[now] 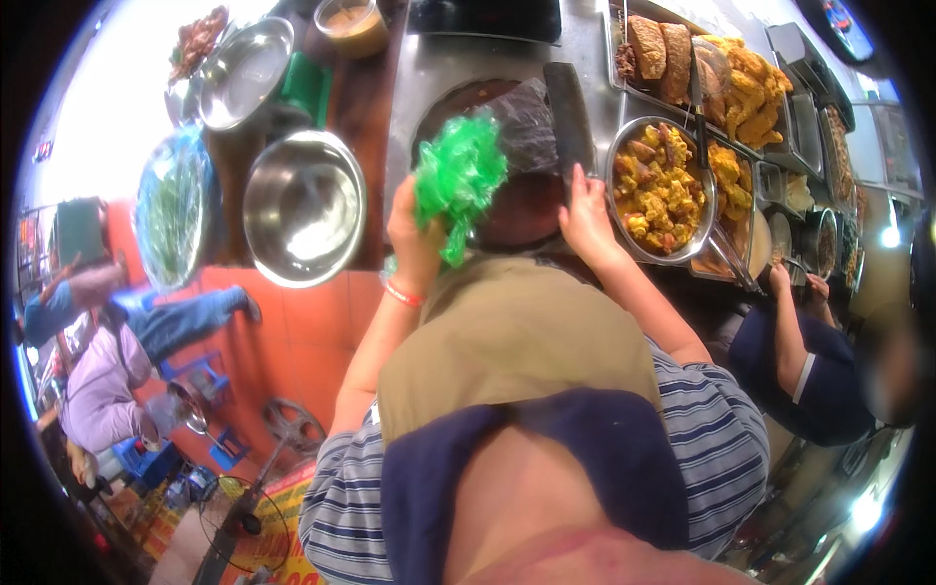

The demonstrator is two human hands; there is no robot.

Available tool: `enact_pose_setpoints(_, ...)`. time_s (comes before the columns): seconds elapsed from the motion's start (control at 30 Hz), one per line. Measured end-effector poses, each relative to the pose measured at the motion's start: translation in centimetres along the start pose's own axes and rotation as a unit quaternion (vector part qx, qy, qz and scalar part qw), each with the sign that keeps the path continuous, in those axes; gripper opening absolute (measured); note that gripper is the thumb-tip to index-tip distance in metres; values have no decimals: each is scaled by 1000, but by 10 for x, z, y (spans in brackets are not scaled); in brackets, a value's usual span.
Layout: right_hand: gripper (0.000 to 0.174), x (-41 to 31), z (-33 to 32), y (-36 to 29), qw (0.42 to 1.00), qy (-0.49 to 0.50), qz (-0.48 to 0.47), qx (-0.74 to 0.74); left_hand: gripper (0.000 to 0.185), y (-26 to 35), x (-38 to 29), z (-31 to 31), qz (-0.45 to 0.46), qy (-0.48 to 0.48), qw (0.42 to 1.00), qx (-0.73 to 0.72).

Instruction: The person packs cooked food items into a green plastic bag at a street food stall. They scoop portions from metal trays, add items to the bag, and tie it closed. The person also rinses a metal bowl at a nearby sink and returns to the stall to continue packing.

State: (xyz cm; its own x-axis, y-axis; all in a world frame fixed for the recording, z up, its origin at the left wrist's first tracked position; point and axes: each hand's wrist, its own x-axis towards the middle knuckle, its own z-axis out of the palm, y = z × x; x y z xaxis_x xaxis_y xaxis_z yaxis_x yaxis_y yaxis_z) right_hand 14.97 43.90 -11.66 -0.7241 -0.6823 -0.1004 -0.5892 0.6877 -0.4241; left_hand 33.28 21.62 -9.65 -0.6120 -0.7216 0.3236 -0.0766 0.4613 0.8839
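My left hand (414, 238) grips a crumpled bundle of green plastic bags (462, 172) above the near left of a round, dark chopping block (515, 212). A dark clear plastic sheet or bag (521, 128) lies across the block behind the bundle. Along the block's right side rests a broad dark cleaver (569, 110), its blade pointing away from me. My right hand (591, 219) touches the cleaver's near end with its fingers stretched forward. The handle is hidden, so I cannot tell whether the hand is closed round it.
Right of the block stands a steel pan of yellow cooked meat pieces (660, 190), its handle (735, 259) sticking out. Behind it, a tray (621, 69) holds roasted meat and whole chickens (757, 95). To the left is a steel bowl (303, 208). A co-worker's arm (790, 336) is at far right.
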Motion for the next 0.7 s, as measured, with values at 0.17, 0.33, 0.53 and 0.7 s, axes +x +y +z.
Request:
enact_pose_setpoints(0.17,86,9,2,-10,996,-23,80,29,52,-2,-4,18,11,-35,999,-7)
enact_pose_setpoints(0.33,73,24,13,7,989,102,37,103,50,4,1,21,12,-39,998,-51)
enact_pose_setpoints(0.53,65,112,-14,21,981,137,56,127,46,1,4,13,-5,-25,998,-51)
enact_pose_setpoints(0.7,62,184,-10,47,991,77,97,49,41,0,-2,1,-43,3,997,-62)
